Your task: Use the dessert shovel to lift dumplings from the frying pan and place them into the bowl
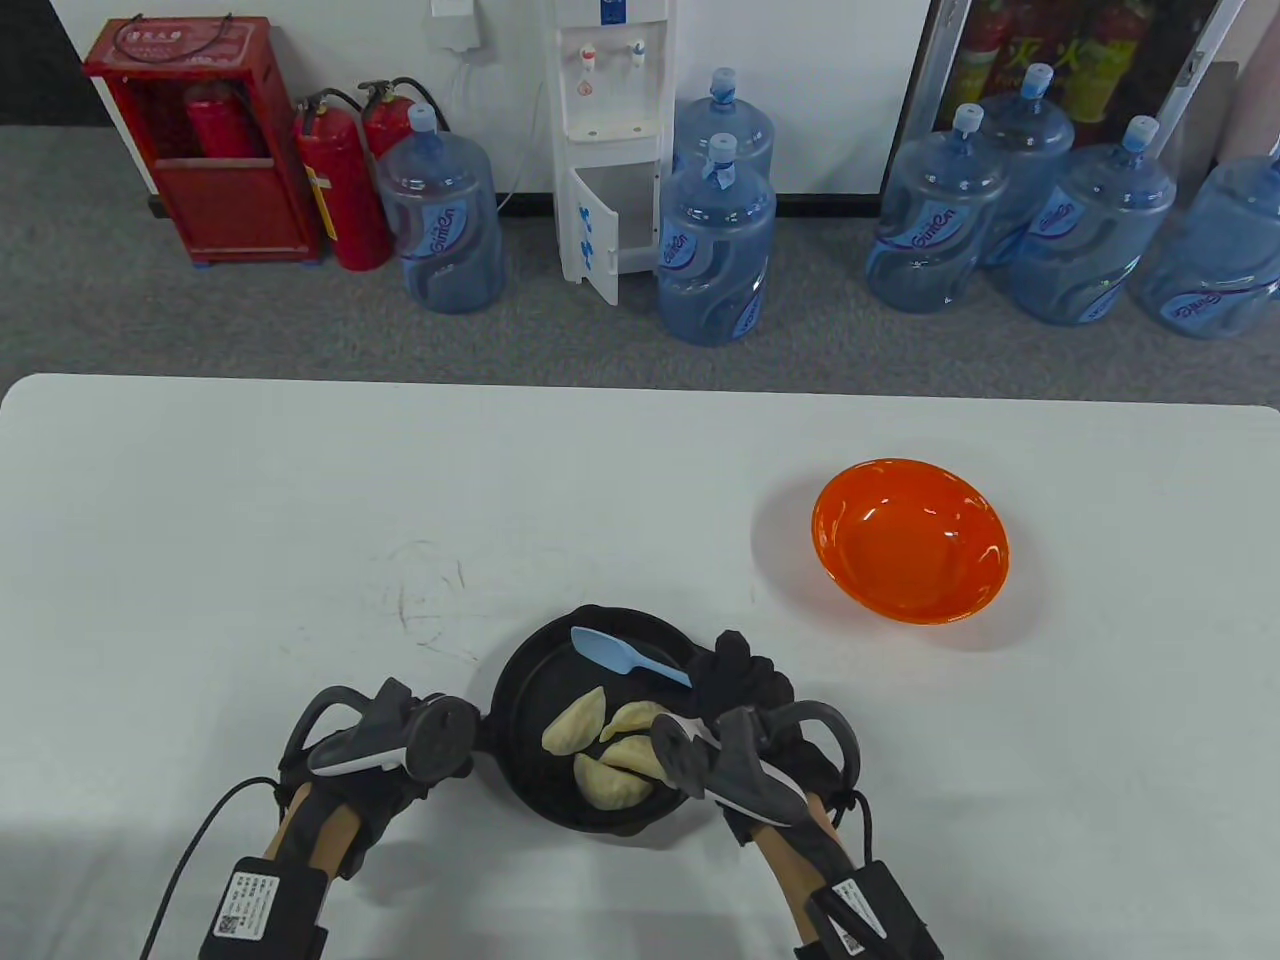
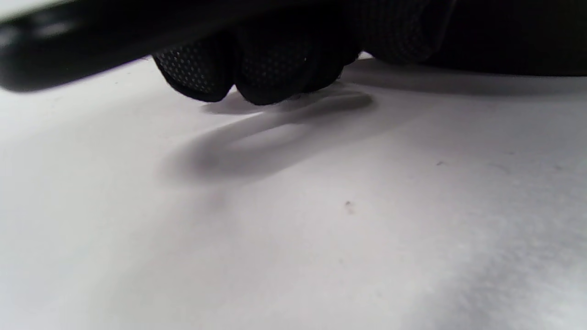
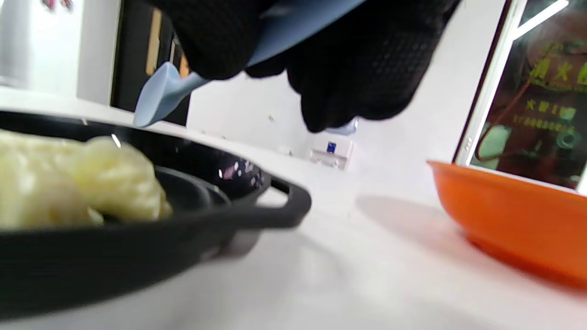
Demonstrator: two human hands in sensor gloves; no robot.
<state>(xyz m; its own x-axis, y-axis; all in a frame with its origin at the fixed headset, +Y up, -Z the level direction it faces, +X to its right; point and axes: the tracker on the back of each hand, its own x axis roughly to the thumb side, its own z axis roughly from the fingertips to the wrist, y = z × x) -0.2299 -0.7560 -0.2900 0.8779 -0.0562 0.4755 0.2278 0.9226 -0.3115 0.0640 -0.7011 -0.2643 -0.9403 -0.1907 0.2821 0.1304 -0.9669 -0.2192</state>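
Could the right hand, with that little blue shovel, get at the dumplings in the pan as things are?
Probably yes. The right hand grips the blue shovel, whose blade already hangs over the frying pan, and the dumplings lie uncovered just beside it.

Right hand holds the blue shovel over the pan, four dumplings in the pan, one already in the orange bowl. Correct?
Not quite: the orange bowl is empty in the table view. The rest stands: the right hand holds the blue shovel over the pan, with four dumplings inside.

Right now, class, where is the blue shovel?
In the table view, the blue shovel is held by the right hand over the far side of the black pan, behind the dumplings.
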